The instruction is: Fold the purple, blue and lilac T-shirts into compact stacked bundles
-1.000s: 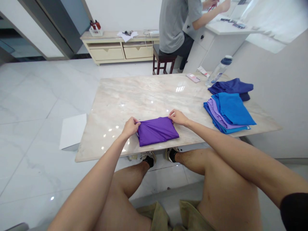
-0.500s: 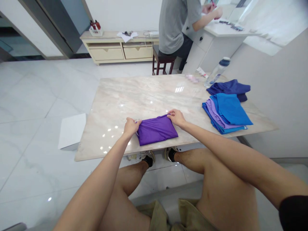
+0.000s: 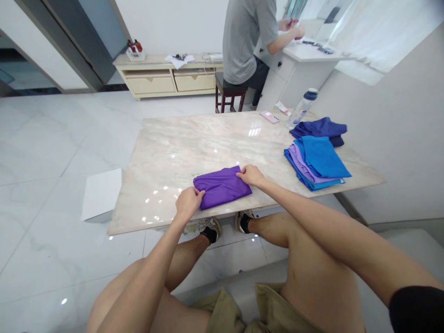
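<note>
Head view: left hand has moved from the folded purple cloth's far-left corner nearer along its left edge, fingertips pinched on it. Right hand still pinches by the far-right corner. Cloth sits close to the table's near edge; room to its left and beyond. Right side: one cloth stack, one dark-blue bundle, one bottle, one phone.

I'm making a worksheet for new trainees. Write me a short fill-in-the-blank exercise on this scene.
1. The left hand and right hand touch a folded cloth coloured ____.
2. The phone on the table is coloured ____.
3. The person in grey sits on a ____.

Missing words: purple; pink; stool.
</note>
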Demonstrator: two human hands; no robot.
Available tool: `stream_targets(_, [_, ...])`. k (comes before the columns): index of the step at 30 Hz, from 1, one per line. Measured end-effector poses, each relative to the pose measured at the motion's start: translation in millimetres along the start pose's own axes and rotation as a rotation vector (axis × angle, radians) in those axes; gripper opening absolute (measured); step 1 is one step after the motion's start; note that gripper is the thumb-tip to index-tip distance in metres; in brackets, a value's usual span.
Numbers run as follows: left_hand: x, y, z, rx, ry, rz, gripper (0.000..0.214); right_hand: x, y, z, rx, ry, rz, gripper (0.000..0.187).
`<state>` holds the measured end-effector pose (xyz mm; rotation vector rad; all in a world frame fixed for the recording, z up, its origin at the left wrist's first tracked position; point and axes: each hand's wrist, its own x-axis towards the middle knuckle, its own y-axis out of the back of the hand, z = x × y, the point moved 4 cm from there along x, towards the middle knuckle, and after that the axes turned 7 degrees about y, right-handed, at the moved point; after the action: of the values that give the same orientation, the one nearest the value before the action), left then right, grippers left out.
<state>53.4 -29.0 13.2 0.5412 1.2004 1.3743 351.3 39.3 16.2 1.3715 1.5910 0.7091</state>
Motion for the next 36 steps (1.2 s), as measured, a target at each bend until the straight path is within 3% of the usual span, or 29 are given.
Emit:
stream_targets(7, [9,4.6,-10,-0.094,-0.020,0.042,0.027,5,-2,5,0.028,-0.055,0.101,0.018])
stream_targets(12, [13,4.4,-8,-0.214,-0.086,0.160,0.024,15,-1,-5,0.031,0.165,0.118,0.014])
stream_targets(17, [21,3.3,4,-0.302,-0.340,0.304,0.044,28,5,-24,0.132,0.337,0.138,0.033])
stream_targets(20, [22,-3.6,9,-0.241,-0.474,0.226,0.042,30,12,-33,0.074,0.410,0.161,0.035])
stream_targets(22, [21,-7.8,8,-0.202,-0.491,0.162,0.032,28,17,-40,0.022,0.456,0.170,0.033])
stream_targets(29, [13,1.6,6,-0.109,-0.359,0.160,0.019,9,32,-60,-0.080,0.510,0.246,0.027])
stream_targets(34, [-11,12.3,-3,0.091,-0.206,-0.087,0.019,5,44,-57,-0.123,0.441,0.218,0.028])
stream_targets(36, [-24,19.7,-9,0.208,-0.209,-0.098,0.021,-1,48,-55,-0.134,0.415,0.158,0.027])
